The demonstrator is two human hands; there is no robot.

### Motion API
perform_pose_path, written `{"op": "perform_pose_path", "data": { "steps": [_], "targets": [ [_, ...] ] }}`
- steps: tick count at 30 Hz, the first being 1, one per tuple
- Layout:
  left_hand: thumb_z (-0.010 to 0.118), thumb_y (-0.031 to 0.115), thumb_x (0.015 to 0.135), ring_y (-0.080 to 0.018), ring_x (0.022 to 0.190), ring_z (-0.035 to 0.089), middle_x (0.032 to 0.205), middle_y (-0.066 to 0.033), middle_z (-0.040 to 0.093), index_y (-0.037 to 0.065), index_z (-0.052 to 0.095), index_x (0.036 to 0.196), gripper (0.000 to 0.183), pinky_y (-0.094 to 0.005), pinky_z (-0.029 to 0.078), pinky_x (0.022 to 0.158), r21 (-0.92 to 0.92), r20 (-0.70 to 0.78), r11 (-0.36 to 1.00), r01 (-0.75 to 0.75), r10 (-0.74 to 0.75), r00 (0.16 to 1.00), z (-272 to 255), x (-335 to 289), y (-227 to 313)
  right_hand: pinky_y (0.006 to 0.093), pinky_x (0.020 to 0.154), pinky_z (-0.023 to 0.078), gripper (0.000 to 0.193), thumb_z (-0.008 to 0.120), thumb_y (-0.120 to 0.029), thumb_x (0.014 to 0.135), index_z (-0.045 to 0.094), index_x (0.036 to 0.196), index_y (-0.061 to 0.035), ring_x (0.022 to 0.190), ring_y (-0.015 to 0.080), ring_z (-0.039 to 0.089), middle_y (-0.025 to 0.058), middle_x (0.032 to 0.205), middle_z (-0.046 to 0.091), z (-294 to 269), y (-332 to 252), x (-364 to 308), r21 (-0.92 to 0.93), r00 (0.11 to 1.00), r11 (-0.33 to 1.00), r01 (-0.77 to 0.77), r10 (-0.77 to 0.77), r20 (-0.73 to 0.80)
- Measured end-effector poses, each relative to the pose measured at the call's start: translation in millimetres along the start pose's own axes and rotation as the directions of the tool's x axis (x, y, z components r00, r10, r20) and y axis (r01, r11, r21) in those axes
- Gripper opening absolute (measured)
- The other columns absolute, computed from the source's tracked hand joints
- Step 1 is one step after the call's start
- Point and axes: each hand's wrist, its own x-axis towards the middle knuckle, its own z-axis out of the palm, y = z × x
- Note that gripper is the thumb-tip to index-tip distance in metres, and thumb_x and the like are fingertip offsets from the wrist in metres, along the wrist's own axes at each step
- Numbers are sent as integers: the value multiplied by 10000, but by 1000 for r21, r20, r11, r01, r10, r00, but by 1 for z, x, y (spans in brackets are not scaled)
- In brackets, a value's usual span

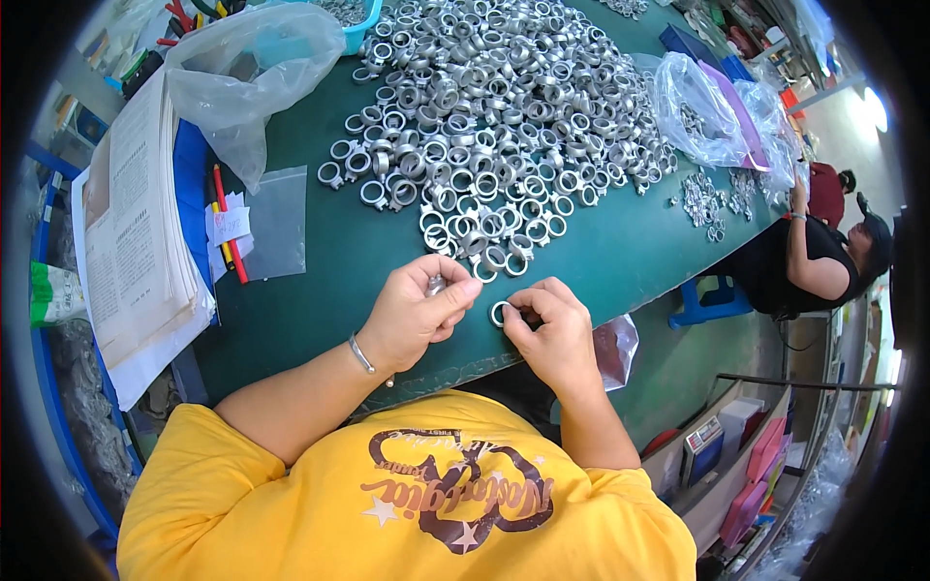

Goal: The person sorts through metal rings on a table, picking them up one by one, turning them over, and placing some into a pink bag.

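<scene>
My left hand [418, 312] is closed above the near part of the green table, its fingers curled round a small metal piece [436, 285] that shows only in part. A little to the right, my right hand [554, 334] pinches a silver metal ring [499, 313] between thumb and fingertips. The two hands are apart. Just beyond them begins a large heap of similar metal rings [513, 116], many with a small lug on the side. The heap's nearest rings lie close to my left fingertips.
Papers [145, 232], red and yellow pens [229, 232] and clear plastic bags [254, 73] lie on the left. A blue basket [366, 24] stands at the far left. Small metal parts [702, 198] and a plastic bag [693, 107] lie at right. Another person [823, 252] sits beyond the table's right edge.
</scene>
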Motion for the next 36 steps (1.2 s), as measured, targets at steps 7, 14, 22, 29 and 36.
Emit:
{"op": "perform_pose_path", "data": {
  "steps": [7,14,22,29,36],
  "targets": [
    [694,64,744,-50,622,488,728,-6,567,-7,627,806,116,-183,388,531,533,130,823,-197,150,980,4,-5,-1,258,544,468,166,673,47,666,617,812,-6,650,183,587,98,797,577,0,-10,-3,184,957,951,247,-210,-199],
    [719,22,670,-132,661,554,765,-47,586,23,649,775,126,-223,432,581,605,336,595,-529,411,847,1,-5,-3,247,722,498,229,508,65,832,521,1061,62,861,152,590,114,996,571,4,0,-12,761,989,639,-110,148,18],
    [680,-39,671,-167,687,574,779,-62,588,23,641,791,141,-247,460,602,643,384,479,-598,473,793,3,-5,-5,257,743,512,312,628,87,743,550,1044,69,869,153,587,123,1005,556,7,0,-13,782,990,616,-93,-24,137],
    [664,-31,694,-160,689,569,785,-58,584,29,640,816,138,-243,447,588,622,374,498,-604,489,788,2,-4,-5,254,719,525,312,626,97,731,559,1033,52,840,161,602,133,1004,557,7,0,-9,693,996,720,10,-70,58],
    [677,6,727,-71,651,536,791,-32,599,17,625,840,125,-190,402,544,609,256,665,-432,351,901,4,-8,2,241,651,513,317,683,76,685,563,975,33,758,141,586,126,973,548,5,-2,-7,412,982,893,181,-143,-121]
  ]
}}
